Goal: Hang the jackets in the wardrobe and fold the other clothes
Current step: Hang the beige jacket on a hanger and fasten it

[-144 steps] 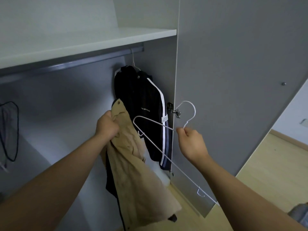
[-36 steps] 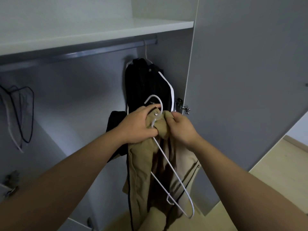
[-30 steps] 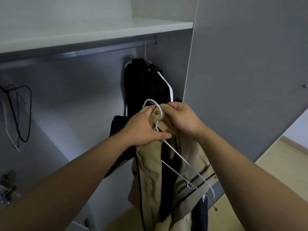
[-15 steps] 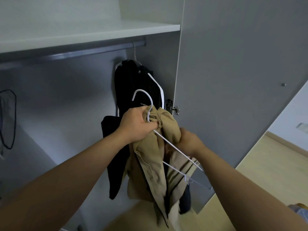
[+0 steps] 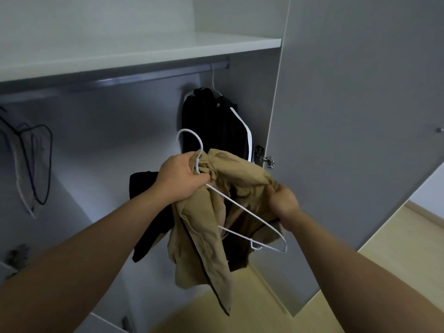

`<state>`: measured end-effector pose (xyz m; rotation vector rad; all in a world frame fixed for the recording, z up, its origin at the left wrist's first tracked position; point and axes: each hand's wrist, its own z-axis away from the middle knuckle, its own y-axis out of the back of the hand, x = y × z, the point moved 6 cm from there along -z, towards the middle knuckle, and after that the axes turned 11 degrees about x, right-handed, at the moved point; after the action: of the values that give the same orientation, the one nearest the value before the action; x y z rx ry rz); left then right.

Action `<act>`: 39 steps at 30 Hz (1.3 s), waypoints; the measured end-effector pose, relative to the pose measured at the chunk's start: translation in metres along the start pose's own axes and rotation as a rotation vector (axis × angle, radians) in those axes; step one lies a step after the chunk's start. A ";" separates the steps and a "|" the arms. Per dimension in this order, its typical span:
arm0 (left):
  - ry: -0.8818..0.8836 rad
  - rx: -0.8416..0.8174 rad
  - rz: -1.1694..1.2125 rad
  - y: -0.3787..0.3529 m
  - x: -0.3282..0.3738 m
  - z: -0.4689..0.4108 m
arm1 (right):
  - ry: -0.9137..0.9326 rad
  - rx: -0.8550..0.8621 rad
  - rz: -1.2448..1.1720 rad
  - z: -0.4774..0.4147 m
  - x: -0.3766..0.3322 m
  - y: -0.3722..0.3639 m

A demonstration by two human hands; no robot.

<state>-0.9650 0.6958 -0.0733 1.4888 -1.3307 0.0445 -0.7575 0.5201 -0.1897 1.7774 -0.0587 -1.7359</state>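
- Two hands are closed on one tan jacket, which is held in the air before the open wardrobe, near the middle of the view.
- The neck of a white wire hanger and a bunch of the jacket's collar are gripped together in the left hand, with the fingers curled tight.
- A fold of the jacket's shoulder is pinched in the right hand, at 4 o'clock from the left hand.
- The hanger's lower end is left bare of cloth, below the right hand.
- A black jacket is hung on the rail at 12 o'clock, just behind the tan one.
- Empty hangers are seen at 9 o'clock.
- The open door is seen at 3 o'clock, its hinge near the tan cloth.
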 end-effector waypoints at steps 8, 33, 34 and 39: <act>0.073 0.111 -0.197 0.012 -0.044 -0.006 | 0.387 0.010 0.231 0.003 -0.064 0.015; 0.238 0.043 0.491 -0.034 -0.029 -0.015 | 0.858 0.157 0.197 0.078 -0.091 0.008; 0.239 0.031 0.514 -0.034 -0.030 -0.018 | 0.884 0.356 0.269 0.078 -0.085 0.013; 0.197 -0.043 0.537 -0.035 -0.029 -0.028 | 0.802 0.400 0.501 0.064 -0.076 0.005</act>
<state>-0.9339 0.7277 -0.1029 1.0257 -1.5205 0.4916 -0.8230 0.5252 -0.1151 2.3668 -0.4857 -0.6180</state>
